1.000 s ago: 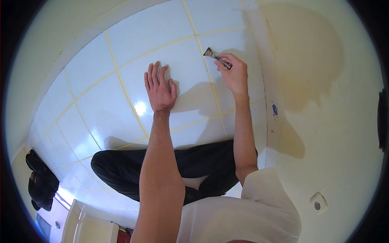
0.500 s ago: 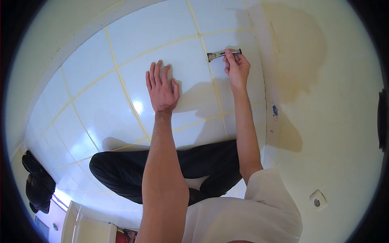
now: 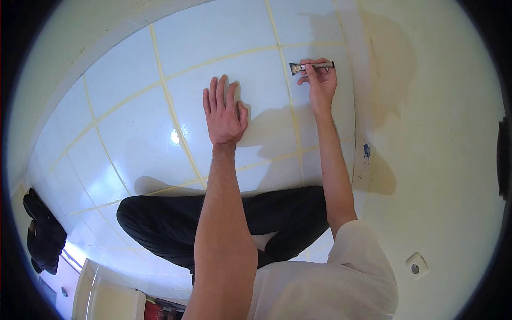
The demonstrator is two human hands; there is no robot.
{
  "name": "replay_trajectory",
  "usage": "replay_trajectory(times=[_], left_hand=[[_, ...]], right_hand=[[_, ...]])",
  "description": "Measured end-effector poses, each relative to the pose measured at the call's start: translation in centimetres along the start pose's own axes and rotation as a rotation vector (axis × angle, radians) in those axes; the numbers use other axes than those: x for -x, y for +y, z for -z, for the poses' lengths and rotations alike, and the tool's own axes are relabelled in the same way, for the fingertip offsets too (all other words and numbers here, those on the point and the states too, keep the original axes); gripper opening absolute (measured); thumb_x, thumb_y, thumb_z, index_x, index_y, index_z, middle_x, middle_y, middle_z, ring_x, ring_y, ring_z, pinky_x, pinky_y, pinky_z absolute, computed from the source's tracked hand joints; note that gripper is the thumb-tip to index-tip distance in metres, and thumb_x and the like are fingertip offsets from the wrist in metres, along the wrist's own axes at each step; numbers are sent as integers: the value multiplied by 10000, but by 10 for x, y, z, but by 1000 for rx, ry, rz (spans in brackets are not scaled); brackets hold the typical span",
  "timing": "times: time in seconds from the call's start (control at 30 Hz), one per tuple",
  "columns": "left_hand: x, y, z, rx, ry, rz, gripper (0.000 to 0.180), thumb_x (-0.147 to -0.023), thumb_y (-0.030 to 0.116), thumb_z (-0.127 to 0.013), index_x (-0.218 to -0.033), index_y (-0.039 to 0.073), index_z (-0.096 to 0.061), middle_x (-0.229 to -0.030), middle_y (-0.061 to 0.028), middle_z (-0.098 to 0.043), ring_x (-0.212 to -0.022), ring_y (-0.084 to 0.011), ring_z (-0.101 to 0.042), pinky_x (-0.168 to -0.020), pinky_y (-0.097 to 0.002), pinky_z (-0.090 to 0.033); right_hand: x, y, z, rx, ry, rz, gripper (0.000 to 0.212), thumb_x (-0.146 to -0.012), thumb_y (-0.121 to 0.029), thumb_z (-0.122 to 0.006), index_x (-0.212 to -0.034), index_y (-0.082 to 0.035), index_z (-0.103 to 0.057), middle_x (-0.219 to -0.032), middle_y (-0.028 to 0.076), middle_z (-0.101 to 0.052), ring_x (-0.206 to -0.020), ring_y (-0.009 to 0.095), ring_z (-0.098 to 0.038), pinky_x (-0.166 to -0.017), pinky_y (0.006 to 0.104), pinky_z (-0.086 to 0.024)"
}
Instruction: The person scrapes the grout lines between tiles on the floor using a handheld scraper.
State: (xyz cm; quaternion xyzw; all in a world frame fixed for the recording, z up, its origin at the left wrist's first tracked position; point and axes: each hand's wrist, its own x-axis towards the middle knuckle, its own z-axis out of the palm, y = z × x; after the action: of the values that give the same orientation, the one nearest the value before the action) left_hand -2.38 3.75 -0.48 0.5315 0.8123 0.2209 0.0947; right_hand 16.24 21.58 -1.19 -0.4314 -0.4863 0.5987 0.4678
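Note:
White glossy floor tiles [image 3: 138, 106] with yellowish grout lines [image 3: 290, 101] lie before me. My right hand [image 3: 323, 89] grips a small scraper [image 3: 297, 68] by its dark, round-ended handle. The scraper's flat blade points left and sits just right of a grout line, near a crossing of two lines. Whether the blade touches the tile, I cannot tell. Flat on a tile further left rests my left hand [image 3: 225, 118], with its fingers stretched out and nothing in it.
On the right rises a pale wall [image 3: 437, 176] with a stained patch and a small square fitting [image 3: 416, 266]. My black-trousered legs [image 3: 160, 224] are folded on the floor. A dark bag-like bundle [image 3: 45, 234] and a cream-coloured unit [image 3: 114, 301] are at the lower left.
The scraper has come away from the grout line to the right and is turned slightly in my right hand. Both hands appear further right, as the whole view has shifted. My left hand stays flat.

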Motion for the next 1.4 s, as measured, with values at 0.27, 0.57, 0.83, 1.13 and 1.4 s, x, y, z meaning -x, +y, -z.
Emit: replay_trajectory(times=[0.27, 0.57, 0.83, 1.13, 1.4], left_hand=[[1, 1, -1, -19, -3, -3, 516, -940, 207, -536, -1448, 121, -527, -1622, -106, -404, -1563, -332, -289, -1299, -541, -198], [0, 2, 0, -13, 21, -20, 517, -939, 168, -545, -1451, 121, -501, -1612, -116, -404, -1557, -332, -299, -1298, -547, -195], [0, 1, 0, -26, 9, -15, 505, -950, 175, -538, -1450, 117, -500, -1613, -116, -398, -1561, -331, -289, -1300, -544, -188], [0, 1, 1, -17, 9, -11, 514, -938, 167, -540, -1448, 118, -500, -1612, -116, -402, -1562, -330, -288, -1298, -546, -188], [0, 1, 1, -17, 9, -13, 522, -935, 172, -545, -1452, 123, -496, -1615, -113, -398, -1564, -328, -285, -1301, -546, -186]], right_hand=[[2, -4, -13, 31, 86, -47, 208, -1000, -11, -684, -1164, -24, -556, -1089, 155, -737, -801, 176, -702, -563, 295, -594], [0, -7, -17, 49, 92, -98, 214, -988, -21, -704, -1150, 2, -565, -1051, 142, -738, -658, 153, -667, -496, 283, -571], [-2, -6, -12, 43, 35, -109, 217, -988, -22, -708, -1145, 15, -563, -1046, 142, -739, -628, 139, -642, -473, 276, -556], [-3, -9, -12, -42, 88, -115, 206, -968, -54, -746, -1119, 0, -617, -1005, 146, -766, -701, 166, -699, -537, 285, -574], [-7, -7, -1, -149, 110, -182, 197, -958, -108, -778, -1063, -5, -647, -950, 151, -767, -725, 210, -729, -570, 314, -578]])
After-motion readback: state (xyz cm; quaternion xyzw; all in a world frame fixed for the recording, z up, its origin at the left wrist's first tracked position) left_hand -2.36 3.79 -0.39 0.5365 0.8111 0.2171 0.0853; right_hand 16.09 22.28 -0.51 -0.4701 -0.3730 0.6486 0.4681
